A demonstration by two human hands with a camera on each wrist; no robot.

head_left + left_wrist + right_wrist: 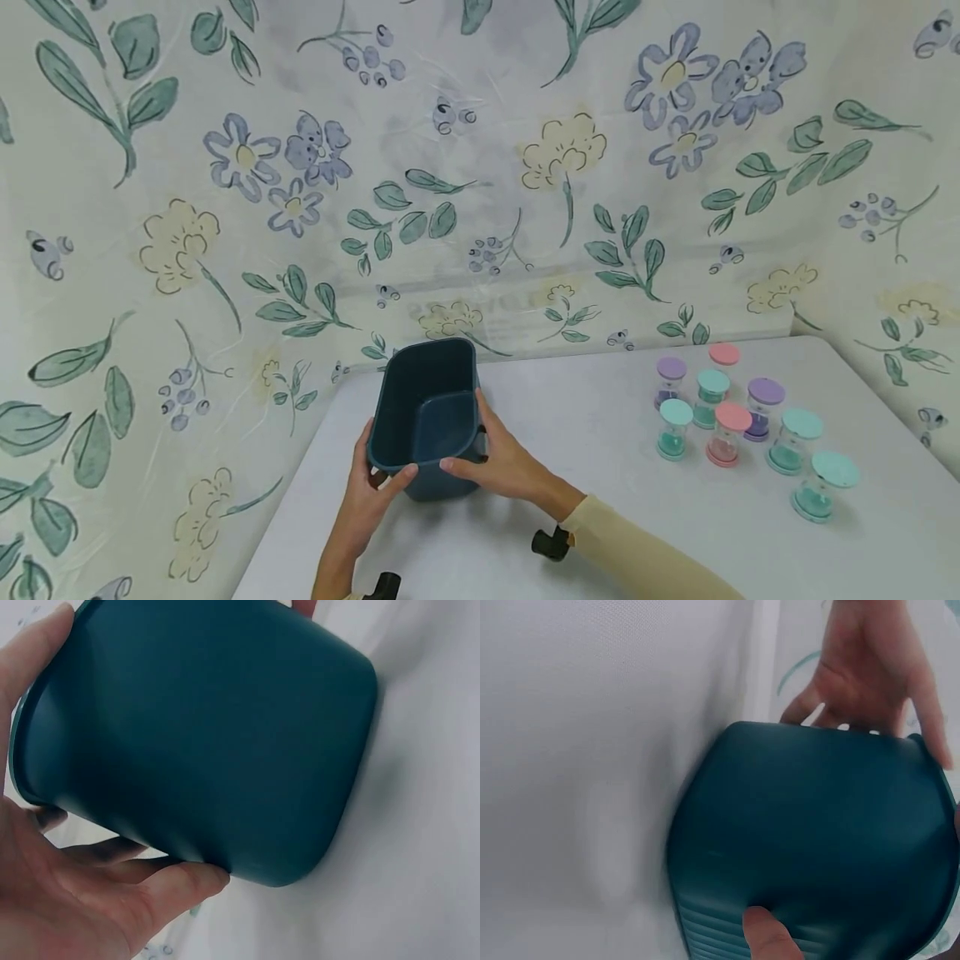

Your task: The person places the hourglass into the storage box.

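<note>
A dark teal plastic bin (441,482) with rounded corners is held by both hands over the white table, its open top tipped toward the head camera. The inside shows bare walls and floor. My left hand (365,504) grips the left side, thumb over the near rim and fingers along the outer wall. On the opposite side, my right hand (510,462) holds the bin with its thumb at the near rim. From the left wrist, the bin's smooth outer wall (210,735) fills the view. Ridges (712,930) on its side appear in the right wrist view, beside a right fingertip (765,930).
Several small sand timers stand grouped at the table's right, with teal, pink and purple caps; a teal one (823,487) is nearest. The white table (570,400) meets a flower-printed cloth backdrop (480,167) behind and at the sides.
</note>
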